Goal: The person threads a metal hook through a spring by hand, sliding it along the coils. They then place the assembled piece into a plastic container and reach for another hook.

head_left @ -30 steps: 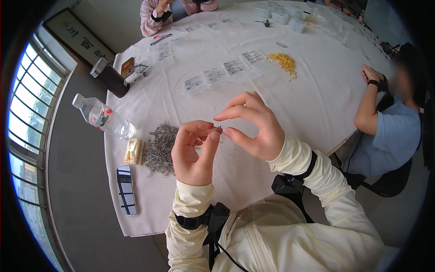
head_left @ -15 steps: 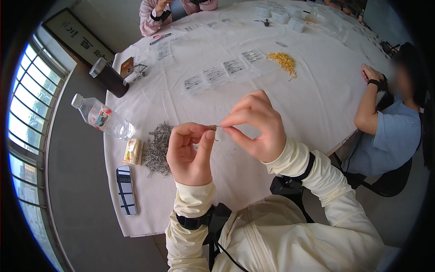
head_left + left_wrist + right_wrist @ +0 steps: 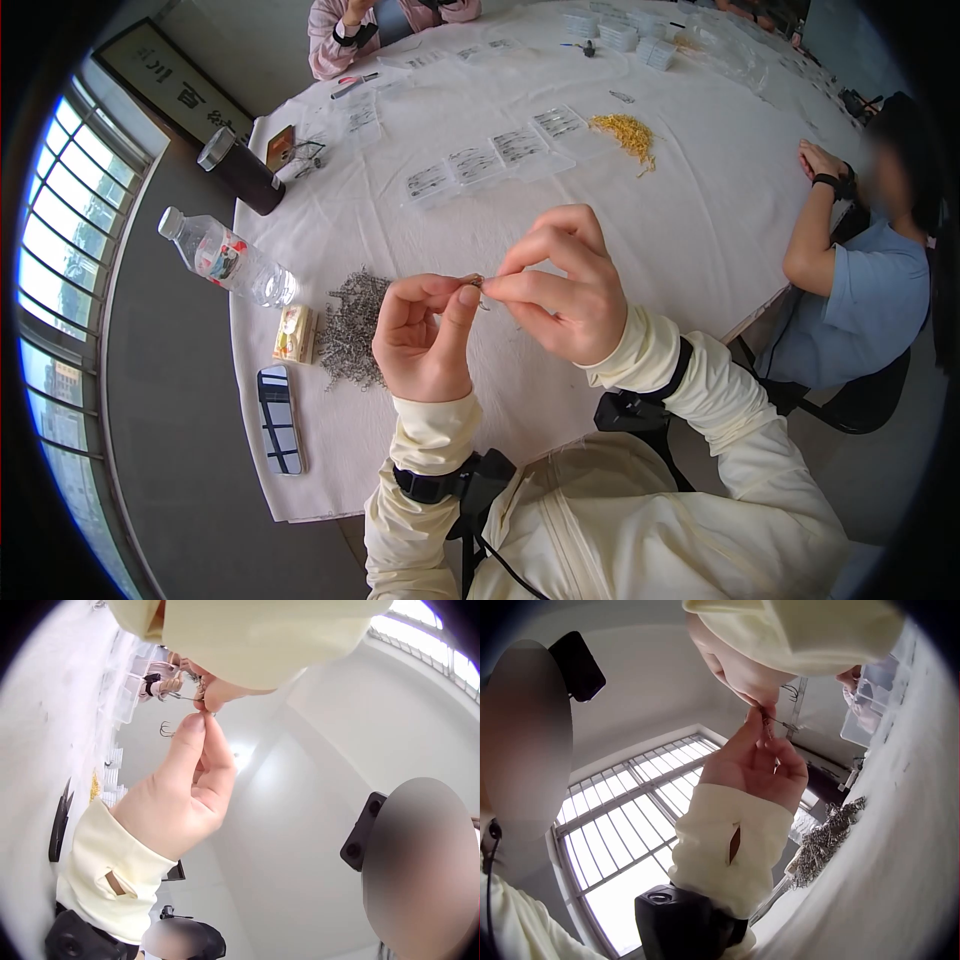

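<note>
My left hand (image 3: 425, 345) pinches a small metal piece (image 3: 767, 727) between thumb and forefinger; a thin wire-like end sticks out from the fingertips. My right hand (image 3: 570, 295) meets it, thumb and forefinger pinched right at the same spot. A dark treble hook (image 3: 166, 729) juts out beside the right thumb and shows again in the right wrist view. The fingertips hide most of the held pieces. Both hands are raised over the table, beside a heap of grey metal bits (image 3: 352, 325).
On the white-covered table (image 3: 690, 220) lie clear trays (image 3: 490, 165) of small pieces and a yellow pile (image 3: 627, 140). Along the left edge are a bottle (image 3: 230, 260), a dark flask (image 3: 240, 170), a tissue pack (image 3: 295, 333) and a phone (image 3: 279, 420). Other people sit around it.
One second ago the right thumb and forefinger were spread beside the left fingertips. They have since closed to a pinch there, and the right hand has turned slightly. The left hand has barely shifted.
</note>
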Available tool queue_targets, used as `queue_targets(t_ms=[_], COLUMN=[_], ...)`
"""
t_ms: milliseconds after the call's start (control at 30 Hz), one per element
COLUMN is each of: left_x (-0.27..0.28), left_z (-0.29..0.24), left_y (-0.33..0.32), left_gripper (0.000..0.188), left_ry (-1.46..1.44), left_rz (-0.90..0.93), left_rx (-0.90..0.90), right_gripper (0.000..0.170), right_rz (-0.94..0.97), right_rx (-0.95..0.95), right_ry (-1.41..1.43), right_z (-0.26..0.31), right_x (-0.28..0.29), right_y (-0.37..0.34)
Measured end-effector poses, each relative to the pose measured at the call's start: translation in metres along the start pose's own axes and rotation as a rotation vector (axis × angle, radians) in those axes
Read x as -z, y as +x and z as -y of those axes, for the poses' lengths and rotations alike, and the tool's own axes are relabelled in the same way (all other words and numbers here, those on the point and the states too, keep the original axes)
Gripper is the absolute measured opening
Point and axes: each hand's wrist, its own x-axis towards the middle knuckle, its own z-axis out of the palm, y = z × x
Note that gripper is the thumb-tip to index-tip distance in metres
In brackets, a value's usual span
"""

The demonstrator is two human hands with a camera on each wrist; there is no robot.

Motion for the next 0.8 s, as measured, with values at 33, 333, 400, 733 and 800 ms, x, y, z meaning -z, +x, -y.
queue_targets(t_ms=[33, 333, 400, 733, 800], left_x=[-0.001, 0.003, 0.003, 0.002, 0.002], left_z=[0.001, 0.006, 0.005, 0.0, -0.001], left_y=[0.0, 0.001, 0.002, 0.002, 0.001], left_gripper=[0.016, 0.016, 0.016, 0.016, 0.016], left_ry=[0.001, 0.001, -0.019, -0.029, -0.033], left_rz=[-0.001, -0.001, 0.005, 0.013, 0.016], left_rx=[-0.005, 0.031, 0.036, 0.045, 0.051], right_gripper=[0.021, 0.02, 0.02, 0.02, 0.019], right_rz=[0.0, 0.06, 0.07, 0.067, 0.073], right_rx=[0.0, 0.004, -0.05, -0.14, -0.148], right_ry=[0.001, 0.019, -0.016, 0.064, 0.083], right_z=[0.0, -0.003, -0.001, 0.0, 0.001], right_x=[0.0, 0.002, 0.004, 0.009, 0.011], right_y=[0.0, 0.0, 0.001, 0.006, 0.007])
